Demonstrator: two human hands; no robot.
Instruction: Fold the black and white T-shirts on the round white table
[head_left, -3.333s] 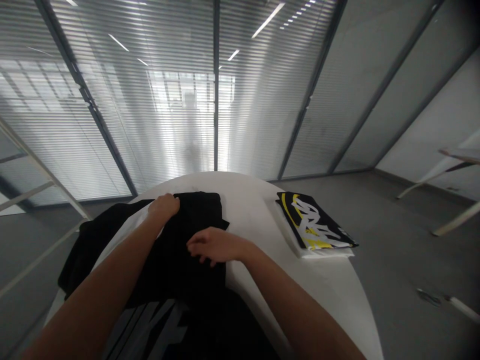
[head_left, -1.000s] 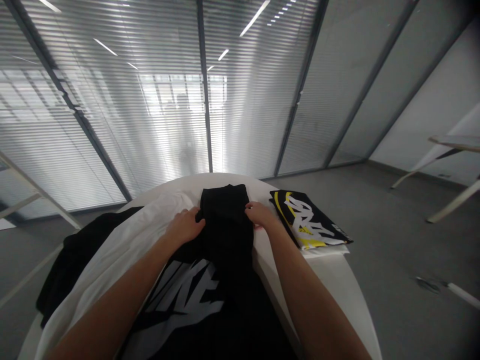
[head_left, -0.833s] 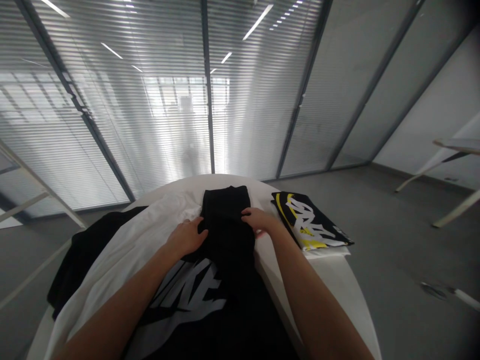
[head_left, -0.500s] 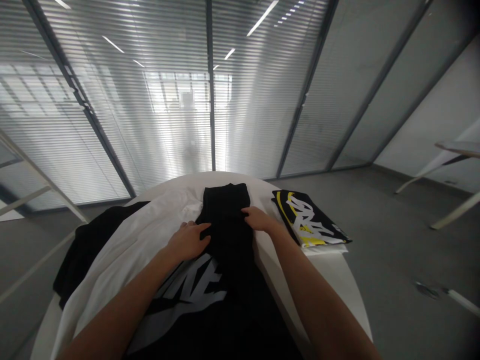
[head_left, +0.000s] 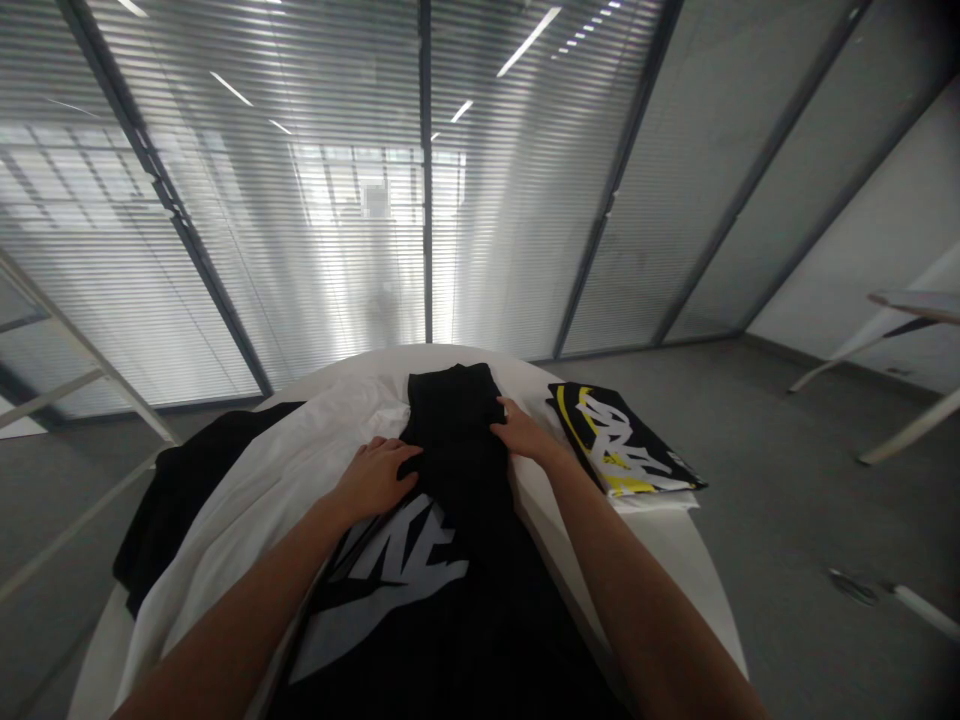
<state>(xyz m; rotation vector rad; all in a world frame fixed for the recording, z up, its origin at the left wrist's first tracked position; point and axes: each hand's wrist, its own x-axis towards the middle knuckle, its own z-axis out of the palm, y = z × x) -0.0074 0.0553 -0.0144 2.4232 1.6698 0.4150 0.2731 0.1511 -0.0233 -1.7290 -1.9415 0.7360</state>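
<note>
The left hand [head_left: 373,478] lies palm down with its fingers slightly spread, pressed on the left edge of a long black cotton shirt [head_left: 450,440], which is folded into a narrow strip. The right hand [head_left: 529,433] rests on the strip's right edge with its fingers slightly curled; whether they are pinching the fabric, I cannot tell. A white and grey NIKE print [head_left: 397,580] shows on the black shirt just below the hands. The shirt runs lengthwise across a round white table [head_left: 660,540], on top of a wide white cloth [head_left: 247,510]. A dark garment [head_left: 180,500] lies bunched at the table's left side, partly under the white cloth. Beyond the right hand, near the table's right edge, sits a flat black package with yellow and white graphics [head_left: 622,440], on a folded white item [head_left: 652,503]. Behind the table stand glass partitions with slatted blinds [head_left: 225,200].
</note>
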